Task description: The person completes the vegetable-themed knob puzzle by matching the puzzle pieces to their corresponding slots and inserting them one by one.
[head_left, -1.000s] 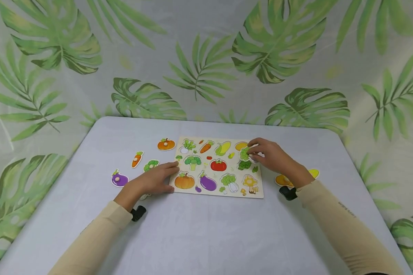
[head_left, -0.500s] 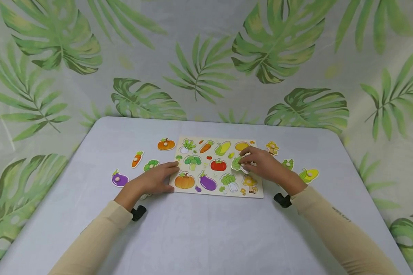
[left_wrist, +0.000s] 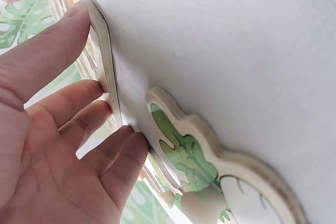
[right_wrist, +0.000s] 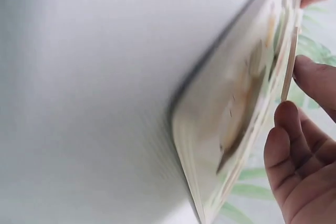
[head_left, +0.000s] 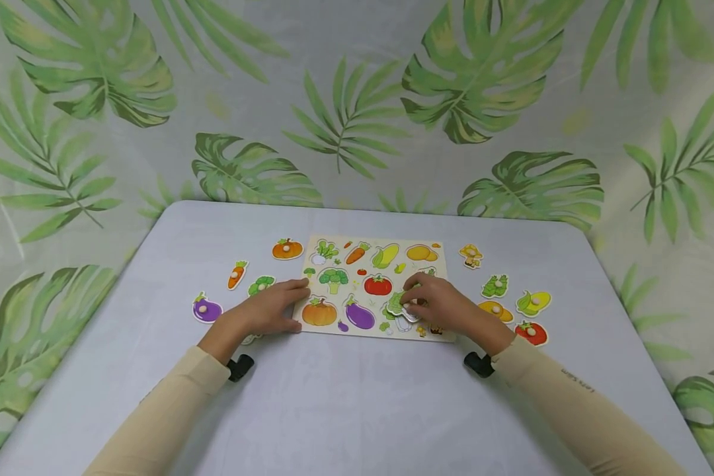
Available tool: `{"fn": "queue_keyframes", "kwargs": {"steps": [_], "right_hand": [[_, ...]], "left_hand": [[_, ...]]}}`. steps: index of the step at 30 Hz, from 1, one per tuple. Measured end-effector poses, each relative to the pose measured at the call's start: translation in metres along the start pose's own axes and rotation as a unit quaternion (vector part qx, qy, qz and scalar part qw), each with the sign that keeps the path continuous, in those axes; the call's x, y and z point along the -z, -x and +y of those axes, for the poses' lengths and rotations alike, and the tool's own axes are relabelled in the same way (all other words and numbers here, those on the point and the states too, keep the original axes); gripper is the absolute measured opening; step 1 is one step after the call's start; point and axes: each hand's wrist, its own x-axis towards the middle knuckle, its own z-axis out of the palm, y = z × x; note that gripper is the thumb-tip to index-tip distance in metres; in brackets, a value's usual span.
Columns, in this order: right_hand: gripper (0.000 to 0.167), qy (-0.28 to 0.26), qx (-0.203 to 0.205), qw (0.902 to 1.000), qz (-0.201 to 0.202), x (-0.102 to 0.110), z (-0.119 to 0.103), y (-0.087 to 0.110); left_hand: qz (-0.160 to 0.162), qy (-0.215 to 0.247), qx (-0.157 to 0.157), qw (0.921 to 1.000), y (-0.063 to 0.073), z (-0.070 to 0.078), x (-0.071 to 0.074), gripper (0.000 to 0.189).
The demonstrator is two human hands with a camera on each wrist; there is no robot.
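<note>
A wooden vegetable puzzle board [head_left: 357, 266] lies mid-table, printed with pumpkin, eggplant, tomato and other vegetables. My left hand [head_left: 272, 307] rests at its left edge, thumb [left_wrist: 73, 27] and fingertips touching the rim. With thumb and fingers my right hand [head_left: 437, 301] pinches a bok choy puzzle piece [head_left: 395, 305] over the board's lower right, partly covering the printed bok choy. Edge-on in the right wrist view, the piece [right_wrist: 290, 66] stands slightly above the board's face. Its knob is hidden by my fingers.
Left of the board lie pumpkin [head_left: 287, 249], carrot [head_left: 237, 276], eggplant [head_left: 206, 309] and broccoli [head_left: 262, 285] pieces, plus a turnip piece [left_wrist: 194, 161] by my left hand. On the right are mushroom [head_left: 470, 256], green vegetable [head_left: 495, 285], corn [head_left: 533, 303], potato [head_left: 496, 311] and tomato [head_left: 531, 333] pieces.
My right hand has carried the bok choy piece from the board's upper right down and left to its lower right. The left hand has stayed in place.
</note>
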Motion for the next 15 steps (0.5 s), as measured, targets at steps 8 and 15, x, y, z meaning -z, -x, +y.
{"fn": "queue_keyframes", "kwargs": {"steps": [8, 15], "right_hand": [[0.016, -0.019, -0.014, 0.9997, -0.007, -0.0073, -0.0074, 0.0015], [0.018, 0.004, -0.023, 0.9995, -0.02, -0.0108, -0.0099, 0.0013]], "left_hand": [[0.0, -0.001, 0.0, 1.0, -0.0011, -0.0001, -0.0007, 0.072], [-0.002, -0.002, 0.002, 1.0, -0.0017, 0.0006, 0.0002, 0.072]]}}
